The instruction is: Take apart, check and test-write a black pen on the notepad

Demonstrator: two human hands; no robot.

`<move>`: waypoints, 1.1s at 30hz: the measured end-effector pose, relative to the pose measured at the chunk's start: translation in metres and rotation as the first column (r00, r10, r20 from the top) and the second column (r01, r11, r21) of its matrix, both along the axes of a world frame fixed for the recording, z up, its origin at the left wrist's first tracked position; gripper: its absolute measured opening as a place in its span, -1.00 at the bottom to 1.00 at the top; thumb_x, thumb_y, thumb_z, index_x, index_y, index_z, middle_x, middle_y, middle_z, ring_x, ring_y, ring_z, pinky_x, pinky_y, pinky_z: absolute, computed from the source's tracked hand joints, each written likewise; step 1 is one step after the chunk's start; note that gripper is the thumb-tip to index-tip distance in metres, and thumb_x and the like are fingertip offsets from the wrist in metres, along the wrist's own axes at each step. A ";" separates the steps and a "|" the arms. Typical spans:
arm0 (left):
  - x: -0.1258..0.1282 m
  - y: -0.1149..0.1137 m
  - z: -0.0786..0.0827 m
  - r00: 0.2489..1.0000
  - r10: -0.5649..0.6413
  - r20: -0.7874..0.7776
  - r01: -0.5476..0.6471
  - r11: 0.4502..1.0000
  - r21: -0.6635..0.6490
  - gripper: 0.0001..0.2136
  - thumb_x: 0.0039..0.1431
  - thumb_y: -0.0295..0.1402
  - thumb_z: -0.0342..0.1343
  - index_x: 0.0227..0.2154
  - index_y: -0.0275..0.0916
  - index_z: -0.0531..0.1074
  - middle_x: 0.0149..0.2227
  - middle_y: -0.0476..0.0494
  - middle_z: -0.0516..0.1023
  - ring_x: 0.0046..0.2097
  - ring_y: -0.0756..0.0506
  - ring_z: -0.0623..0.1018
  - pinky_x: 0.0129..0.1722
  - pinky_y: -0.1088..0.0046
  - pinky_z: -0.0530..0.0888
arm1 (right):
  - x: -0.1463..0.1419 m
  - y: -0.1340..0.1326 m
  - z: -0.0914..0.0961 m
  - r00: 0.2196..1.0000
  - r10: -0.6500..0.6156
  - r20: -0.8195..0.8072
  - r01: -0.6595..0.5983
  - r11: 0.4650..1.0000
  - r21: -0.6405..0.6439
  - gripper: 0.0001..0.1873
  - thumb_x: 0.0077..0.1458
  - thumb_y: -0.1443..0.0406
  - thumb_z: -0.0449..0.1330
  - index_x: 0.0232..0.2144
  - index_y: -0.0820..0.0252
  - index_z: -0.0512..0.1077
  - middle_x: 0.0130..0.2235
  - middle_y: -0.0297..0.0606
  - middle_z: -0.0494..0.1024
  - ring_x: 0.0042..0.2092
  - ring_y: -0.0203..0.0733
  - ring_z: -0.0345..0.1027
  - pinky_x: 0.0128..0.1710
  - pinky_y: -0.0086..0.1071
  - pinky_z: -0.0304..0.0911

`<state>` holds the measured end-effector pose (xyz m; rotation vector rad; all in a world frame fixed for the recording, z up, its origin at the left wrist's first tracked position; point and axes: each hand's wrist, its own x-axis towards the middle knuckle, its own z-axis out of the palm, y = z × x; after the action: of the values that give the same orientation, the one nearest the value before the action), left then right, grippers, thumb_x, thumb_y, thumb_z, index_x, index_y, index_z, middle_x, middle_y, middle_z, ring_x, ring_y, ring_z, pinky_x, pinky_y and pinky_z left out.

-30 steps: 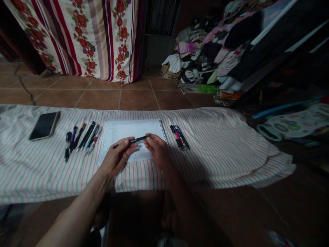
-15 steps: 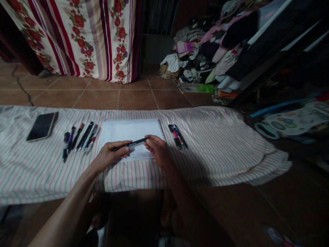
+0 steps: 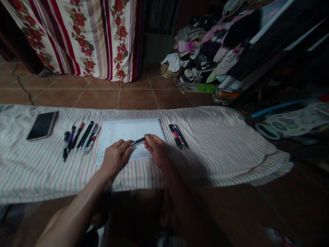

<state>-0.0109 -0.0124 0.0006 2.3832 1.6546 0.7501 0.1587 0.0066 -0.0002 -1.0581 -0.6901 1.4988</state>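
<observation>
Between my two hands a dark pen is held at a slant above an open spiral notebook. My left hand is closed round its lower left end, which the fingers mostly hide. At the other end, the fingertips of my right hand pinch the pen. Handwriting covers parts of the white page, and the wire spiral runs down its right side. Several pens and markers lie in a row left of the notebook. A smaller group of pens lies close to its right edge.
A phone lies at the left on the striped cloth covering the low table. Beyond are a tiled floor, a floral curtain and a heap of clothes. A patterned plastic item stands at the right.
My left hand has slid right along the pen and wrapped more of it, so less of the pen shows. My right hand has stayed nearly in place at the pen's upper end.
</observation>
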 end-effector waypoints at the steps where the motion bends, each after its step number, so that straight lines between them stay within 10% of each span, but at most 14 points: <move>1: 0.001 -0.001 0.000 1.000 0.011 -0.020 -0.011 1.000 0.020 -0.65 0.25 -0.20 -0.16 -0.09 -0.22 0.44 -0.36 -0.11 0.50 -0.37 -0.05 0.49 -0.43 0.49 0.34 | 0.000 0.000 -0.001 1.000 -0.001 0.032 0.001 1.000 -0.005 -0.72 -0.18 0.14 0.30 -0.42 0.21 0.46 -0.48 -0.39 0.45 -0.44 -0.43 0.33 -0.42 -0.55 0.26; 7: 0.006 -0.006 0.001 0.987 0.096 -0.129 -0.078 0.988 0.134 -0.66 0.26 -0.22 -0.16 -0.13 -0.22 0.46 -0.38 -0.10 0.50 -0.36 -0.07 0.49 -0.47 0.47 0.28 | -0.001 0.002 0.000 0.951 0.002 0.310 -0.006 1.000 0.011 -0.70 -0.10 0.09 0.20 -0.53 0.24 0.39 -0.57 -0.40 0.38 -0.59 -0.44 0.17 -0.65 -0.54 0.07; 33: 0.010 -0.008 0.005 0.984 0.104 -0.145 -0.108 0.994 -0.025 -0.65 0.25 -0.22 -0.21 -0.16 -0.24 0.44 -0.33 -0.12 0.55 -0.29 -0.11 0.53 -0.43 0.44 0.31 | 0.002 0.005 -0.006 0.966 -0.033 0.255 0.035 0.999 -0.004 -0.71 -0.17 0.11 0.25 -0.44 0.22 0.44 -0.49 -0.35 0.45 -0.48 -0.40 0.25 -0.58 -0.56 0.12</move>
<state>-0.0007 -0.0205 0.0054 2.3934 1.8470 0.5743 0.1604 0.0111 -0.0057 -1.2776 -0.8405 1.3491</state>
